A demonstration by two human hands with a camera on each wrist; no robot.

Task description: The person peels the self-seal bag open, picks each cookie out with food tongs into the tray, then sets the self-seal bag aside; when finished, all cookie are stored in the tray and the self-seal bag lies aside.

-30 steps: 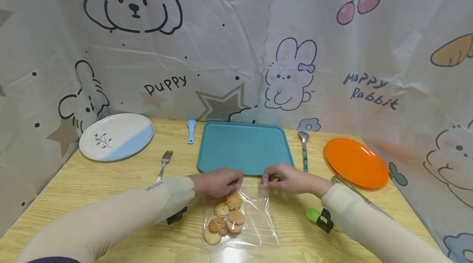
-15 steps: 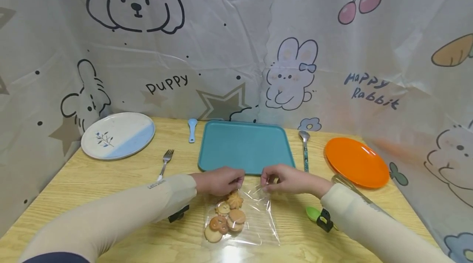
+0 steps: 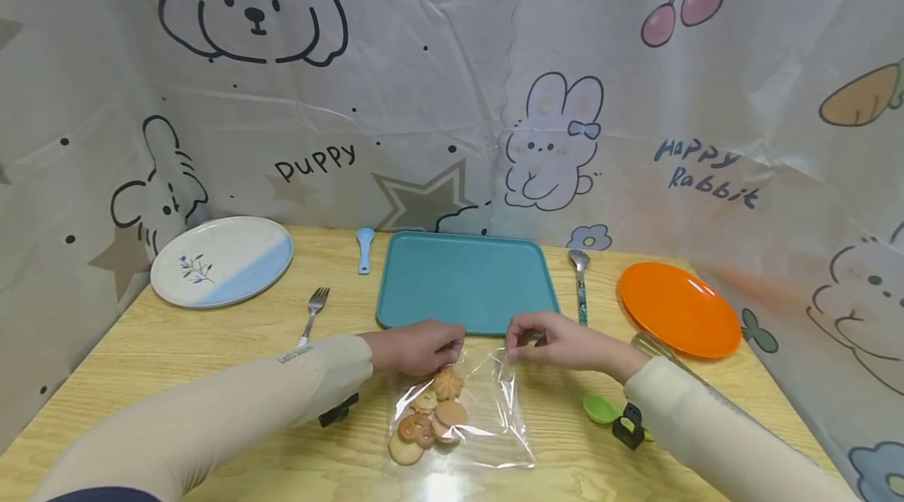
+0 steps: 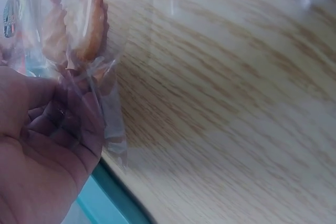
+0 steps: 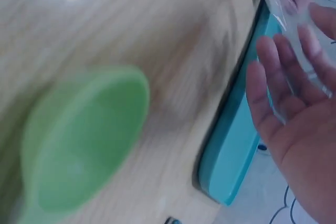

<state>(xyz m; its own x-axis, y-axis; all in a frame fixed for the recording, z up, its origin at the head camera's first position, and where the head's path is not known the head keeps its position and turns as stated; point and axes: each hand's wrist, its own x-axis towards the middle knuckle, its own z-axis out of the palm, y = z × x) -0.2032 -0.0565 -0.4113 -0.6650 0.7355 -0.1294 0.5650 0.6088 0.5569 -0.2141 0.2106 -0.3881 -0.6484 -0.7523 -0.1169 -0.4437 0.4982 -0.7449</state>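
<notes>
A clear plastic bag (image 3: 487, 431) with several cookies (image 3: 424, 420) inside lies on the table. At its top edge, my left hand (image 3: 427, 347) pinches the film; in the left wrist view the left hand (image 4: 52, 135) has its fingers curled under the crinkled plastic. My right hand (image 3: 554, 341) is by the bag's top right corner. In the right wrist view the right hand (image 5: 299, 98) has loosely bent fingers, and a gap shows between thumb and index fingertip. Film shows beside those fingers, but contact is hard to make out.
Behind the hands lies a teal tray (image 3: 466, 282), with a blue spoon (image 3: 364, 251) and a metal spoon (image 3: 581, 286) beside it. A fork (image 3: 312, 314) and white-blue plate (image 3: 222, 263) are left. An orange plate (image 3: 678, 310) and green spoon (image 3: 600, 409) are right.
My right hand has shifted slightly to the right, and the film at the bag's top right has changed its folds. The left hand keeps its place on the edge.
</notes>
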